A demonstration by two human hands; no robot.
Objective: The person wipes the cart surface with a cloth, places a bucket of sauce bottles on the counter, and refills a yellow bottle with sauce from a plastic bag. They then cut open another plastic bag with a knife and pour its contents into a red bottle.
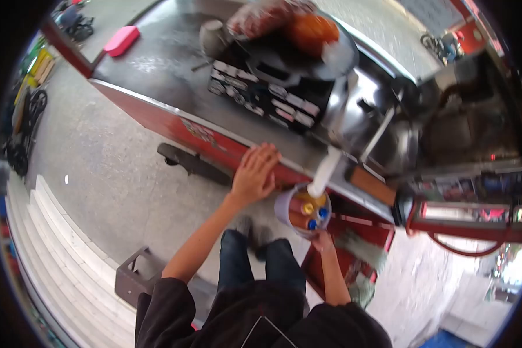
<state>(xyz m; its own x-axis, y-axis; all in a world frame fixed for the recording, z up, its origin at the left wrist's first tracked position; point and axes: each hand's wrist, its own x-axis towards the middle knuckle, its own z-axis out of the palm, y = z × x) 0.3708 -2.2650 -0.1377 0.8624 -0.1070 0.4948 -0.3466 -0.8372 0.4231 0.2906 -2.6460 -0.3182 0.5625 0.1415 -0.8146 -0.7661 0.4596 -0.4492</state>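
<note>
My left hand [256, 174] lies with its fingers stretched out over the front edge of a metal-topped red cart [156, 119]. My right hand [323, 240] is closed on the near side of a pale lavender bucket [283, 209]. Inside the bucket stand several bottles [300, 219] with orange-brown contents, some with blue or yellow caps. A long white object [326, 171] slants from the cart edge down over the bucket's far rim. Below the bucket and to its right is a red compartment [380, 235] holding greenish cloth or bags.
On the cart top are a black box with stickers [264, 95], a wide pan [345, 55] with bagged food [313, 35], a whitish mug [213, 37] and a pink container [122, 40]. A brown stool [136, 275] stands by my left leg. White steps [69, 243] run along the left.
</note>
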